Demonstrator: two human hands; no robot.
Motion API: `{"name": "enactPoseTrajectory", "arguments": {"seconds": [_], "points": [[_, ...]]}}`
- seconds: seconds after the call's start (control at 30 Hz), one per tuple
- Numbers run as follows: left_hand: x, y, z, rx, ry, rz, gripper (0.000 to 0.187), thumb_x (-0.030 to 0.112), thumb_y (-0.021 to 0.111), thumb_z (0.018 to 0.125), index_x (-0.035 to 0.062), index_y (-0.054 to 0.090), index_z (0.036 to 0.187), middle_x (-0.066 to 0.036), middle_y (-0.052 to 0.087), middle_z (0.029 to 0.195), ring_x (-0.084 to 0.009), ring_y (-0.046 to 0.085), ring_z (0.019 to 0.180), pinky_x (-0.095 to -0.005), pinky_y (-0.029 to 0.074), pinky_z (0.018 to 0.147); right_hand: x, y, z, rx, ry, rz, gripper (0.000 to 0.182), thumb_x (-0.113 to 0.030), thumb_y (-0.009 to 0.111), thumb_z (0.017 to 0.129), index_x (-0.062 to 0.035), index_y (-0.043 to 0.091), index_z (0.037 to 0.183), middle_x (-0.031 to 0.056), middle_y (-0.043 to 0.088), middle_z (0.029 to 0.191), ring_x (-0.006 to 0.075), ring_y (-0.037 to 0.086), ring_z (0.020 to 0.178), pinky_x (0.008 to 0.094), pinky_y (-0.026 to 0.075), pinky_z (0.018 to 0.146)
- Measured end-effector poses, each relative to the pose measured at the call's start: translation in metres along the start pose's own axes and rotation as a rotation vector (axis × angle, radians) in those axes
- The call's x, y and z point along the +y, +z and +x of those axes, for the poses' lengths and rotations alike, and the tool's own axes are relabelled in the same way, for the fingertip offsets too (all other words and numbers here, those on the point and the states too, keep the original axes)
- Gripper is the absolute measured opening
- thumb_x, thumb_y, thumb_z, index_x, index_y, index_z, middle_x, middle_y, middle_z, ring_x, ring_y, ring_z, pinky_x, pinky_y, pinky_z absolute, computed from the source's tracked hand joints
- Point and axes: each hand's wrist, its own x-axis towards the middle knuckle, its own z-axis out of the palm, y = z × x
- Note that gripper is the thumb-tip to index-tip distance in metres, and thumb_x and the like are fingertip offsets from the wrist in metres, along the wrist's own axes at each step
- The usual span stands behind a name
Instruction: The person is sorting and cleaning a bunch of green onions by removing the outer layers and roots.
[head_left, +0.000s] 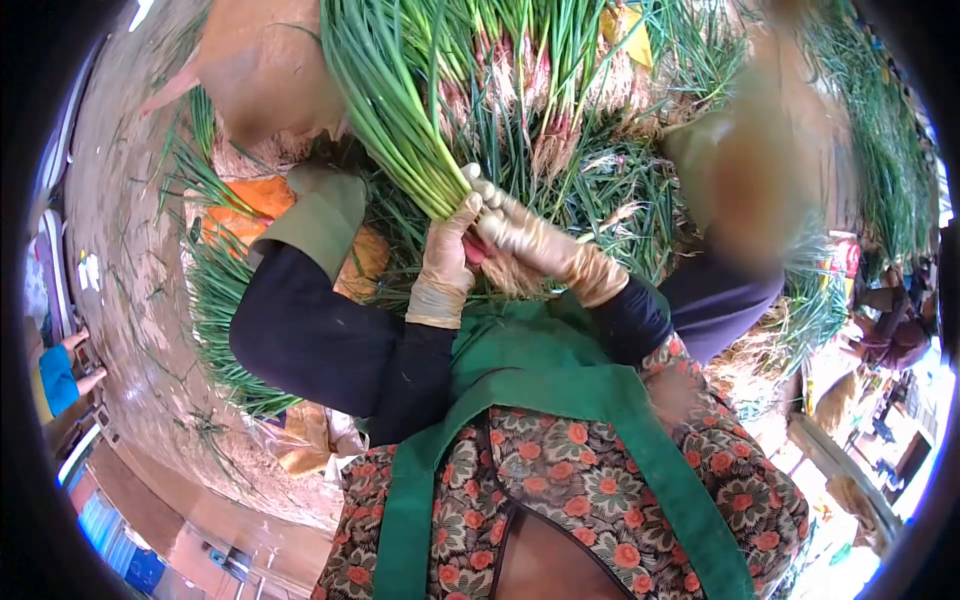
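Note:
A bunch of green onions (405,135) slants across my front, its green leaves toward the upper left and its reddish bulbs and stringy roots toward my apron. My left hand (447,262), in a pale glove, is closed round the lower stalks. My right hand (535,240), also gloved, presses against the same stalks from the other side, with its fingers curled over them. Part of the bulbs is hidden behind the hands. Just beyond lie more green onions (530,80) with pinkish bulbs and pale roots.
Loose leaves (610,195) litter the ground between my knees. An orange sack (250,205) lies on the left, near more green onions (225,320). Other people (890,325) sit at the far right, and another person's hand (90,380) shows at the left edge. Blurred spots cover parts of the view.

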Motion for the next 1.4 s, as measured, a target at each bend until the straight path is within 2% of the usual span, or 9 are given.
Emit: {"name": "enactPoseTrajectory", "arguments": {"seconds": [0.13, 0.27, 0.37, 0.43, 0.53, 0.83, 0.97, 1.13, 1.4], "points": [[0.040, 0.034, -0.016, 0.170, 0.033, 0.081, 0.047, 0.009, 0.062, 0.084, -0.0019, 0.043, 0.126, -0.011, 0.062, 0.101, -0.0217, 0.061, 0.091, -0.0365, 0.051, 0.081, -0.025, 0.023, -0.038, 0.002, 0.485, -0.399, 0.045, -0.031, 0.056, 0.090, -0.0046, 0.050, 0.126, -0.0052, 0.050, 0.080, 0.0040, 0.039, 0.060, 0.0184, 0.032, 0.053], [0.099, 0.027, -0.021, 0.146, 0.331, -0.011, 0.052, 0.009, 0.059, 0.086, 0.0020, 0.036, 0.132, -0.013, 0.058, 0.111, -0.0290, 0.058, 0.101, -0.0427, 0.050, 0.083, -0.026, -0.024, -0.071, 0.036, 0.352, -0.528, 0.032, -0.030, 0.051, 0.091, -0.0020, 0.058, 0.103, -0.0007, 0.056, 0.066, 0.0053, 0.036, 0.048, 0.0210, 0.030, 0.044], [0.124, 0.026, -0.025, 0.088, 0.338, -0.053, 0.058, 0.011, 0.058, 0.087, 0.0024, 0.030, 0.136, -0.019, 0.051, 0.122, -0.0366, 0.052, 0.110, -0.0457, 0.047, 0.089, -0.031, -0.039, -0.070, 0.272, 0.316, -1.909, 0.022, -0.025, 0.053, 0.088, -0.0102, 0.062, 0.103, 0.0115, 0.065, 0.084, 0.0222, 0.063, 0.077, 0.0311, 0.049, 0.069], [0.119, 0.029, -0.026, 0.060, 0.342, -0.030, 0.060, 0.011, 0.058, 0.087, 0.0019, 0.028, 0.138, -0.023, 0.049, 0.124, -0.0365, 0.052, 0.110, -0.0453, 0.043, 0.095, -0.046, -0.011, -0.052, 0.182, -0.386, -1.732, 0.023, -0.018, 0.056, 0.087, -0.0100, 0.062, 0.107, 0.0145, 0.065, 0.093, 0.0269, 0.062, 0.092, 0.0320, 0.047, 0.083], [0.106, 0.031, -0.029, 0.053, 0.298, 0.072, 0.058, 0.010, 0.058, 0.087, -0.0013, 0.030, 0.136, -0.023, 0.049, 0.124, -0.0304, 0.053, 0.110, -0.0410, 0.042, 0.097, -0.054, 0.054, -0.012, 0.171, -0.475, -1.066, 0.017, -0.008, 0.062, 0.083, -0.0056, 0.065, 0.099, 0.0123, 0.064, 0.091, 0.0182, 0.062, 0.087, 0.0262, 0.047, 0.078], [0.101, 0.039, -0.036, 0.127, 0.234, 0.280, 0.044, 0.011, 0.060, 0.085, 0.0013, 0.047, 0.125, -0.007, 0.058, 0.114, -0.0159, 0.054, 0.103, -0.0291, 0.043, 0.089, -0.023, 0.095, 0.005, 0.183, -0.340, -1.582, 0.027, -0.017, 0.063, 0.081, -0.0066, 0.060, 0.106, 0.0131, 0.065, 0.094, 0.0266, 0.064, 0.084, 0.0342, 0.050, 0.077], [0.075, 0.017, -0.023, 0.029, 0.215, 0.212, 0.033, 0.015, 0.061, 0.086, 0.0016, 0.052, 0.115, -0.007, 0.061, 0.100, -0.0165, 0.059, 0.094, -0.0302, 0.047, 0.088, -0.055, 0.070, 0.001, 0.116, 0.126, -0.761, 0.047, -0.017, 0.063, 0.078, 0.0032, 0.051, 0.119, -0.0027, 0.056, 0.083, 0.0066, 0.050, 0.068, 0.0196, 0.041, 0.063], [0.112, 0.022, -0.037, 0.040, 0.345, -0.045, 0.048, 0.013, 0.062, 0.085, 0.0027, 0.041, 0.127, -0.009, 0.058, 0.100, -0.0198, 0.062, 0.086, -0.0336, 0.054, 0.077, -0.113, 0.055, -0.030, 0.166, -0.443, -0.246, 0.039, -0.021, 0.062, 0.080, -0.0011, 0.050, 0.111, -0.0029, 0.045, 0.074, 0.0081, 0.043, 0.066, 0.0230, 0.039, 0.065], [0.298, 0.005, -0.093, 0.123, 0.791, -0.002, 0.037, 0.003, 0.062, 0.082, 0.0097, 0.047, 0.115, -0.011, 0.057, 0.093, -0.0236, 0.057, 0.080, -0.0358, 0.052, 0.067, -0.138, -0.034, -0.054, 0.114, -0.394, -0.240, 0.030, -0.024, 0.053, 0.092, -0.0032, 0.053, 0.114, -0.0016, 0.058, 0.091, 0.0084, 0.050, 0.075, 0.0234, 0.042, 0.070]]}}
